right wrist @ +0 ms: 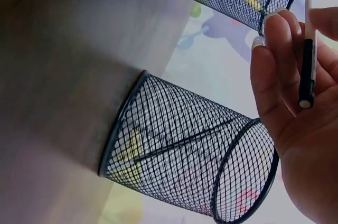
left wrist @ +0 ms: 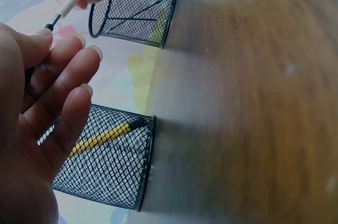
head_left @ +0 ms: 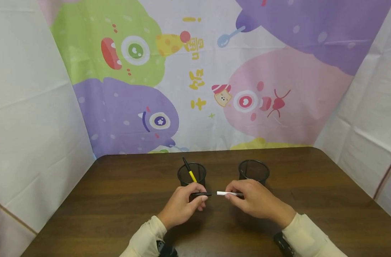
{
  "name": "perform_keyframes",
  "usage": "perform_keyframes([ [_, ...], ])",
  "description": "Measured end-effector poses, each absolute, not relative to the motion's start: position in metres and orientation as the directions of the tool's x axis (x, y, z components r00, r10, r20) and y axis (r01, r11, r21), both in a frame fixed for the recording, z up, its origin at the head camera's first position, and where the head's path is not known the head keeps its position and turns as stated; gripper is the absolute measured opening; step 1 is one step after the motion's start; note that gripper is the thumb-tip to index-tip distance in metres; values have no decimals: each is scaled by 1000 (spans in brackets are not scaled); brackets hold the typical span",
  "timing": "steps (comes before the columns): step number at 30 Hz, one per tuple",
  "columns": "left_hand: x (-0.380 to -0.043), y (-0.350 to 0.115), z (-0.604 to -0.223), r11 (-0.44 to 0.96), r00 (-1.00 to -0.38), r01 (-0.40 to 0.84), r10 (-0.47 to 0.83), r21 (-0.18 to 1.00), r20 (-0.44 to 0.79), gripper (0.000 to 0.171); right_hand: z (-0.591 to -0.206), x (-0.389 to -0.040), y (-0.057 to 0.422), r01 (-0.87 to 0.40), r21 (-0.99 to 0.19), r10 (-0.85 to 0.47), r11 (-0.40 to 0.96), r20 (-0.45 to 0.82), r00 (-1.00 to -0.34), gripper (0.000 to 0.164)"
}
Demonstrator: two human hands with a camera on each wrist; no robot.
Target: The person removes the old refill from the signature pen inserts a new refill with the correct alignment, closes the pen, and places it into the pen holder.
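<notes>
My right hand [head_left: 257, 200] pinches a pen with a white barrel [right wrist: 309, 20] and a black rear end [right wrist: 306, 76]. Between the thumb and fingers of my left hand [head_left: 184, 203] is a slim black pen cap [head_left: 198, 194]. Cap and pen lie level, in line with each other, joined only by a thin dark tip [head_left: 214, 193] showing between them. How far the tip reaches into the cap cannot be told. In the left wrist view, the other left fingers [left wrist: 79, 100] are loosely bent.
Behind my left hand stands a black mesh pen cup [head_left: 200, 170] holding a yellow pen with a black end [head_left: 192, 175]. A second mesh cup [head_left: 254, 170] is behind my right hand, with thin dark lines across its mesh. Patterned cloth [head_left: 208, 132] hangs beyond the brown table [head_left: 118, 200].
</notes>
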State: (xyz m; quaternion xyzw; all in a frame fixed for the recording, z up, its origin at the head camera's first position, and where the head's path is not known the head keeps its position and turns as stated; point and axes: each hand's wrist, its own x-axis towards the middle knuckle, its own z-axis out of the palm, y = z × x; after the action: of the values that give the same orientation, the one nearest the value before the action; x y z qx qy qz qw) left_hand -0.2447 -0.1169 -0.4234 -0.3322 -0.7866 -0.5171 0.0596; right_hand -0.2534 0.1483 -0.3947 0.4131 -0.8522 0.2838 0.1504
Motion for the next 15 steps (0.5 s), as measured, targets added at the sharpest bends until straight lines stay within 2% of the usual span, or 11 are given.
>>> perform_keyframes([
  [15,-245,-118,-424,271,-771,598,450,754,450,5,-392,-254,151,-767,-357,-620,533,451,-642,7],
])
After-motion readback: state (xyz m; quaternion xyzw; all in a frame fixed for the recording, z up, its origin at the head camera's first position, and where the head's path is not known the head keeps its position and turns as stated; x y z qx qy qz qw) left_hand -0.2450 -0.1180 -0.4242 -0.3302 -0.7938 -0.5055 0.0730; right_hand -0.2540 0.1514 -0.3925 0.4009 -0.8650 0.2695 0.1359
